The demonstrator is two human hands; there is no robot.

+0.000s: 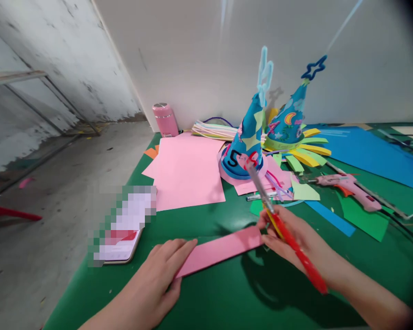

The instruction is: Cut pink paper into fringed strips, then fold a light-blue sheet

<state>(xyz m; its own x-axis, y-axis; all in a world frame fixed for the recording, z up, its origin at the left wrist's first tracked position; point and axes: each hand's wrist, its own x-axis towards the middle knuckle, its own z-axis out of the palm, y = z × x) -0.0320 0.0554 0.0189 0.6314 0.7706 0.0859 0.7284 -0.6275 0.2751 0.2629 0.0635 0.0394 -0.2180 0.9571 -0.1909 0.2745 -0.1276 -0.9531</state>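
A folded pink paper strip [223,250] stretches between my two hands, just over the green table. My left hand [165,270] is closed on its left end, thumb below and fingers on top. My right hand [296,233] holds a pair of scissors [289,243] with red and yellow handles, seen nearly edge-on, blades pointing up and away. The fingertips of that same hand also pinch the strip's right end. Beyond the blades stands a blue cone party hat [244,142] marked with a black 5 and topped by a pale blue pipe-cleaner shape.
Large pink sheets [191,172] lie at the back left, near a pink flask [165,120] and a phone [124,233]. A second blue cone hat [289,119] has a yellow-green brim. To the right are a pink glue gun [354,188] with a cord and blue paper [375,153].
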